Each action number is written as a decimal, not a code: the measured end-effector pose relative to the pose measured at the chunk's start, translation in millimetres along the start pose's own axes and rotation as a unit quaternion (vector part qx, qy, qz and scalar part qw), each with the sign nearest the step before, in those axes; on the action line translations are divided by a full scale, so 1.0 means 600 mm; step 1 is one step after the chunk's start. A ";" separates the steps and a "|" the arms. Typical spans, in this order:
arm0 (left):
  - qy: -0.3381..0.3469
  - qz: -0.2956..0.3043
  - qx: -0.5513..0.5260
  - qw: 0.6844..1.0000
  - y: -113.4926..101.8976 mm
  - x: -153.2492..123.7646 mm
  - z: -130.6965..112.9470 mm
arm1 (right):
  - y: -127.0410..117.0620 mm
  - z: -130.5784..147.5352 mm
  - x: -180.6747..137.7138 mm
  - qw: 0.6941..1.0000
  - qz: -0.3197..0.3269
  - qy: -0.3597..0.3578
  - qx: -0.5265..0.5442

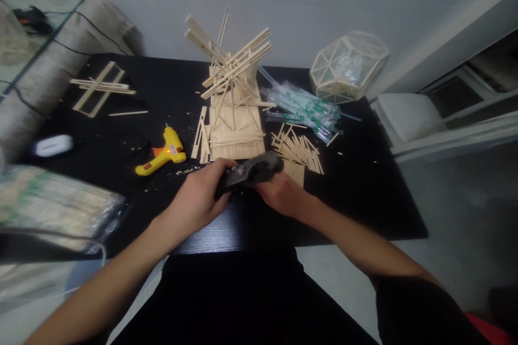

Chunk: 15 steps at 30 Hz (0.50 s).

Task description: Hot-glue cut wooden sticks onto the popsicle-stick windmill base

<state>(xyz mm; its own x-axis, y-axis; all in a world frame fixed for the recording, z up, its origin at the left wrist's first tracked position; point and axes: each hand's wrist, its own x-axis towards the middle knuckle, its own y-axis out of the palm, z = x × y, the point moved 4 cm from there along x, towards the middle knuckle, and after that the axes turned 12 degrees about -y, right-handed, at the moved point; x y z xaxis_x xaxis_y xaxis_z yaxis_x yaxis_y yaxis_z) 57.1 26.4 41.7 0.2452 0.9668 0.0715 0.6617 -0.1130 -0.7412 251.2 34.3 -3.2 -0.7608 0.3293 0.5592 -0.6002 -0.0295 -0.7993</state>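
Observation:
Just in front of the stick model, my left hand [202, 190] grips one end of a dark grey, unevenly shaped object [253, 168], whose kind I cannot make out. My right hand [283, 193] is closed at the object's other end, its fingers partly hidden. Beyond my hands stands a windmill-like model [237, 118] of thin wooden sticks, with crossed blades at the top. Loose short sticks [297, 148] lie to its right, and a few more [201, 137] to its left. A yellow hot glue gun [164, 155] rests on its side left of my left hand.
The black table [343, 199] ends at its front edge before my lap. A stick frame [101, 89], a white case [54, 145] and bagged sticks [60, 205] are on the left. Plastic wrappers [303, 108] and a faceted stick polyhedron [348, 67] sit at the back right.

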 end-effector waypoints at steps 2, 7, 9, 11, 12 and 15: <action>-0.057 -0.049 -0.005 0.997 -0.025 0.007 0.014 | -0.011 0.001 0.007 0.999 -0.027 0.018 0.005; -0.226 -0.175 0.060 0.956 -0.108 0.007 0.093 | -0.021 0.002 0.014 0.996 -0.054 0.047 0.047; -0.290 -0.196 0.098 0.932 -0.140 0.002 0.124 | -0.019 -0.001 0.011 0.992 -0.065 0.072 0.085; -0.355 -0.207 0.139 0.901 -0.168 -0.005 0.151 | -0.017 -0.004 0.007 0.981 -0.080 0.109 0.136; -0.387 -0.210 0.161 0.883 -0.180 -0.009 0.164 | -0.016 -0.006 0.006 0.973 -0.087 0.131 0.168; -0.440 -0.224 0.213 0.843 -0.208 -0.022 0.197 | -0.014 -0.009 0.004 0.935 -0.100 0.201 0.275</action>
<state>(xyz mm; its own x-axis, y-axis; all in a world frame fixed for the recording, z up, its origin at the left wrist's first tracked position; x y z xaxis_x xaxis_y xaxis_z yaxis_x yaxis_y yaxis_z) -112.3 55.0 54.3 -0.7064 0.7073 0.0249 0.1867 0.2202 -0.9574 255.6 40.5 3.6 -0.5326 0.7046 0.4689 -0.8404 -0.3743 -0.3920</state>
